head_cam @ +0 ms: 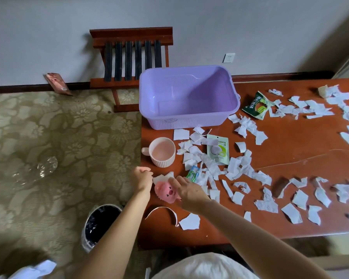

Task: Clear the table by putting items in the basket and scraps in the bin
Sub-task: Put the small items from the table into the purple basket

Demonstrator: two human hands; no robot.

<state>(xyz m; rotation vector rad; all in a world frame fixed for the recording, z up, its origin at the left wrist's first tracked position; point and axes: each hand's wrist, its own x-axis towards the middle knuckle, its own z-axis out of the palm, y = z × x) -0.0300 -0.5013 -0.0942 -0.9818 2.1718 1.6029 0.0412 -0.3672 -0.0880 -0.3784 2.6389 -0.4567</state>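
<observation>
An empty purple basket [187, 121] stands at the far left end of the brown table [302, 150]. White paper scraps [212, 168] are strewn across the table. My left hand [141, 179] is at the table's left edge, fingers closed, pinching the edge of a paper scrap [162, 176]. My right hand [186, 191] hovers with fingers spread over a pink pig toy [165, 191], touching or just above it. A pink cup [162, 152], a green gum pack [192, 175], a white-green pouch [218, 149] and a green snack bag [257, 106] lie nearby.
A black-lined bin [101, 224] stands on the carpet below the table's left edge, with scraps inside. A wooden luggage rack [132, 63] is against the wall behind the basket. Clear plastic wrap [42, 168] lies on the carpet. A thin white band [161, 211] curves near the table's front.
</observation>
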